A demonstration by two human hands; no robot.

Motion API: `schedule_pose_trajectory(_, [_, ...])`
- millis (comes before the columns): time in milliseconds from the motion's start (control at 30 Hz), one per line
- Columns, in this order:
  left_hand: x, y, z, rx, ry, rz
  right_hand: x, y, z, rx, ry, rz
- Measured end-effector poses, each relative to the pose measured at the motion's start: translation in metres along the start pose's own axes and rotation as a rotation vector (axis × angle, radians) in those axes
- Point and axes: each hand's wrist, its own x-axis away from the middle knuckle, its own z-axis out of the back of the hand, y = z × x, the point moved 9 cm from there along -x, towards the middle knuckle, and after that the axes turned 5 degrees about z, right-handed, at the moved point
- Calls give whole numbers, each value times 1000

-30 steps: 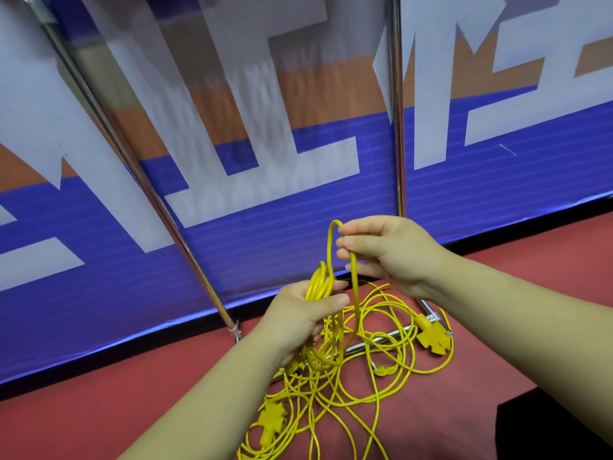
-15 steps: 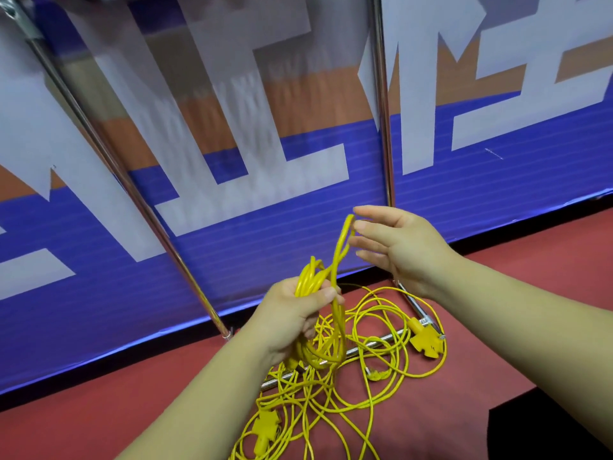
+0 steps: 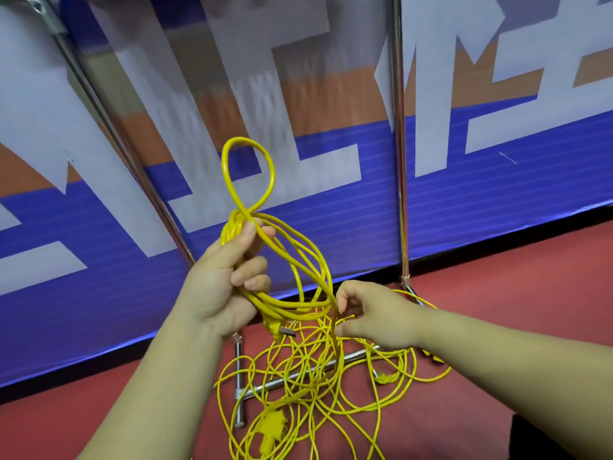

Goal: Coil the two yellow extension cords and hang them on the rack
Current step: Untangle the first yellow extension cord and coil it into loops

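My left hand [image 3: 229, 280] grips a bundle of yellow cord loops [image 3: 292, 260]. One loop [image 3: 248, 174] sticks up above its fist, and a plug [image 3: 277, 328] hangs just below it. My right hand [image 3: 374, 313] is lower and to the right, pinching a single strand of yellow cord [image 3: 336, 330] that runs down into the loose tangle [image 3: 315, 386] on the red floor. A yellow socket end [image 3: 272, 426] lies in that tangle. The rack's chrome uprights [image 3: 399, 161] rise behind the hands.
The rack's chrome base bars [image 3: 238, 383] lie on the red floor under the tangle. A slanted chrome pole [image 3: 109, 127] runs from upper left down to the base. A blue, white and orange banner wall [image 3: 497, 210] stands right behind the rack.
My right hand let go of the upper loop and dropped down to the right to pinch a lower strand. My left hand rose with the bundle, which now carries the new loop.
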Motion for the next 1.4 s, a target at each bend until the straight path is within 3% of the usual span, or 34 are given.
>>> schedule_pose_trajectory(133, [3,13,19,61,63,-17,-7,4,-6,-170,108,-75])
schedule_pose_trajectory(300, [-12,-12,97,-26,433,128,-8,16,15,-683,439,-248])
schedule_pose_trajectory(433, [-13,-41,129,-30,504,320,-1,37,48,-643,738,-319])
schedule_pose_trajectory(567, [-16,-35,112,5,361,297,6,68,67,-527,874,-388])
schedule_pose_trajectory(633, [-17,-26,99,41,271,250,7,70,81,-170,824,-380])
schedule_pose_trajectory(700, [-16,-18,88,96,200,206,3,58,81,256,663,-331])
schedule_pose_trajectory(867, [-13,-3,75,134,126,127,-5,42,33,698,166,-230])
schedule_pose_trajectory(1033, [-14,-8,75,76,139,96,-2,4,0,753,-113,-52])
schedule_pose_trajectory(1400, [-21,-35,70,-65,183,138,15,-73,2,578,-220,237])
